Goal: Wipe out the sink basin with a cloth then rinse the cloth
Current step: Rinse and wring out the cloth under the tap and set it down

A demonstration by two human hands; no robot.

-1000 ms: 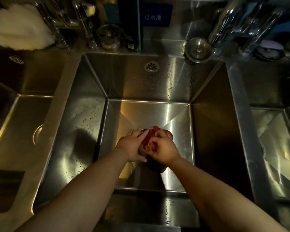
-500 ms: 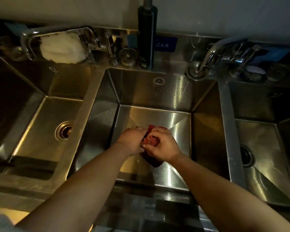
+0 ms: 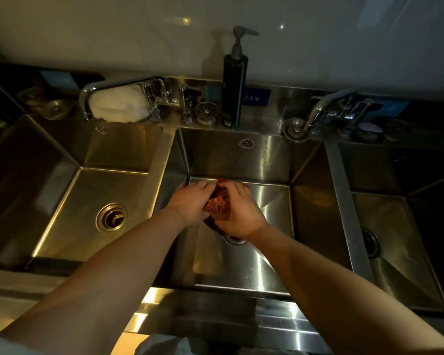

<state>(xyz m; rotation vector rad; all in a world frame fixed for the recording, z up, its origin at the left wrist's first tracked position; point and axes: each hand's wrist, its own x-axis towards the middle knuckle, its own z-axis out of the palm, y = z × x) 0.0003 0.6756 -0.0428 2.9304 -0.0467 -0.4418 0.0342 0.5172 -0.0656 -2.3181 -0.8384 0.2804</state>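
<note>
Two hands, left hand (image 3: 194,202) and right hand (image 3: 237,213), clench a bunched red cloth (image 3: 217,204) between them, low over the middle sink basin (image 3: 244,262). Wadded, the cloth shows no clear long axis. For rinsing, the faucet (image 3: 318,108) stands behind and rightward, nearer the right hand; no water visibly runs.

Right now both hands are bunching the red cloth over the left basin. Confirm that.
Not quite. The head view shows the left hand and the right hand bunching the red cloth over the middle basin, not the left one.
</note>
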